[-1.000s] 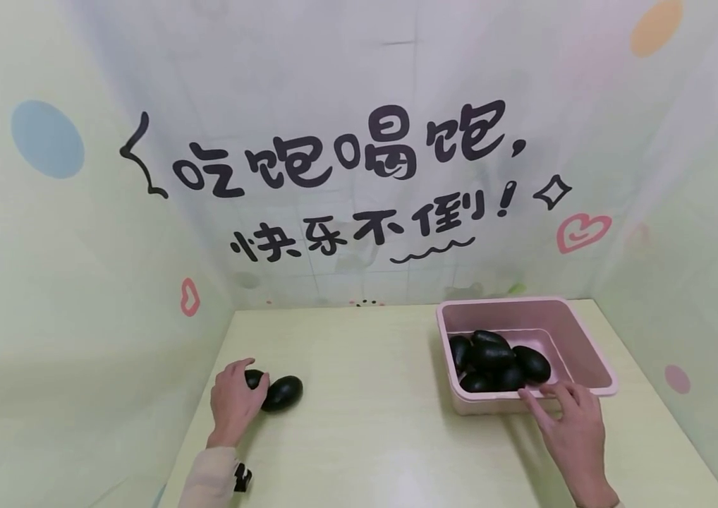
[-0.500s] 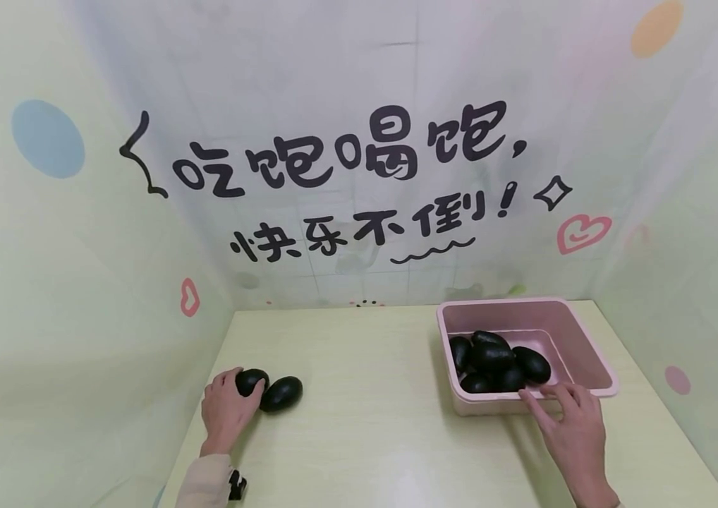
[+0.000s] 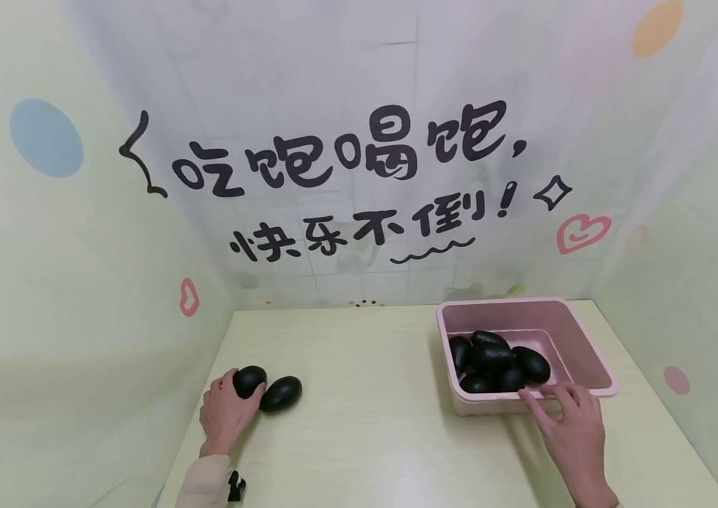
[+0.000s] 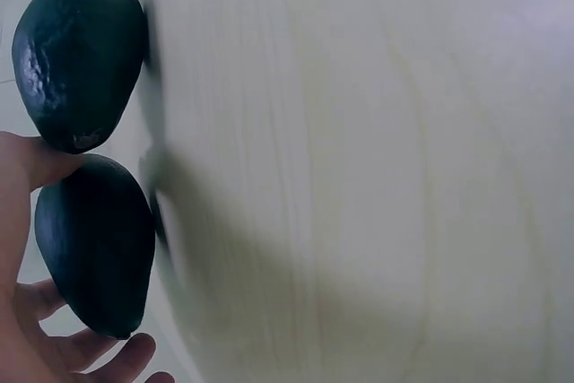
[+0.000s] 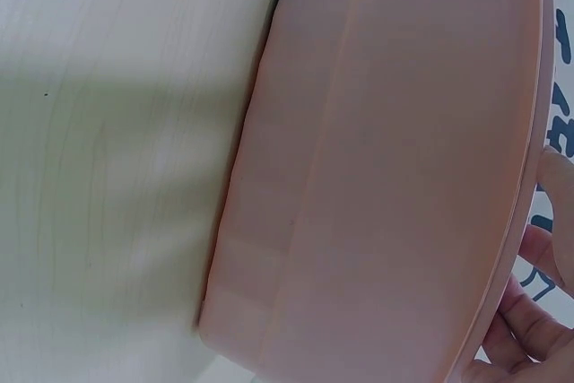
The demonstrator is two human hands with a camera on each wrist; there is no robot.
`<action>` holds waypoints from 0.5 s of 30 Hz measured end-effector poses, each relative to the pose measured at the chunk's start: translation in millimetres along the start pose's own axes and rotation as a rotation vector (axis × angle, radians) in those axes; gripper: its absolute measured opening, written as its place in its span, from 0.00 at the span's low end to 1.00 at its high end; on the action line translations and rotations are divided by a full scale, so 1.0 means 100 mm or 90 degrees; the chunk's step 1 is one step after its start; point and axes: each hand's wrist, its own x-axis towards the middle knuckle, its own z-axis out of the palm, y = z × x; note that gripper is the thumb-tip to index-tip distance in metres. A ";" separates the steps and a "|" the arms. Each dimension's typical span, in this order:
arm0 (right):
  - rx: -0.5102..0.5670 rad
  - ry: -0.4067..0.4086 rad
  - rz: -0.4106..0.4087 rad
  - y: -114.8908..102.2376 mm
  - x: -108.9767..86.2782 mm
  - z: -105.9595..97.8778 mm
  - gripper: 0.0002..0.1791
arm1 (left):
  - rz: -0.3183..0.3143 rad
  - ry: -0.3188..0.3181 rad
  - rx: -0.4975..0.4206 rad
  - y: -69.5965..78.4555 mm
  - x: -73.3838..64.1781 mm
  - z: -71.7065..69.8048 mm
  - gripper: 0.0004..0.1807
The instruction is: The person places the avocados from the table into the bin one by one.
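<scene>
At the left of the table my left hand (image 3: 227,418) grips a dark, nearly black avocado (image 3: 250,381), thumb on one side and fingers curled round the other. In the left wrist view this avocado (image 4: 97,244) sits between thumb and fingers. A second avocado (image 3: 281,394) lies on the table just right of the thumb. My right hand (image 3: 575,434) holds the front rim of a pink plastic bin (image 3: 587,346), with the thumb and fingers at the edge. Several avocados (image 3: 492,358) are heaped in the bin's left half.
The pale wooden table (image 3: 365,423) spans between the two hands. Fabric walls (image 3: 359,275) with printed lettering stand behind it and on both sides. A small black clip-like object (image 3: 236,487) is at the left sleeve (image 3: 205,483).
My left hand has shifted slightly left and nearer, uncovering more of the avocado, and its fingers have closed round it. The right hand and the bin have stayed put.
</scene>
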 end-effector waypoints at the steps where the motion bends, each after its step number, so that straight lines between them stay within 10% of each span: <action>1: 0.000 -0.001 0.001 0.00 0.00 0.00 0.40 | 0.000 0.000 0.001 0.00 0.00 0.00 0.47; 15: 0.000 -0.012 0.014 -0.03 0.00 -0.02 0.18 | 0.007 -0.016 -0.015 -0.06 0.07 0.01 0.47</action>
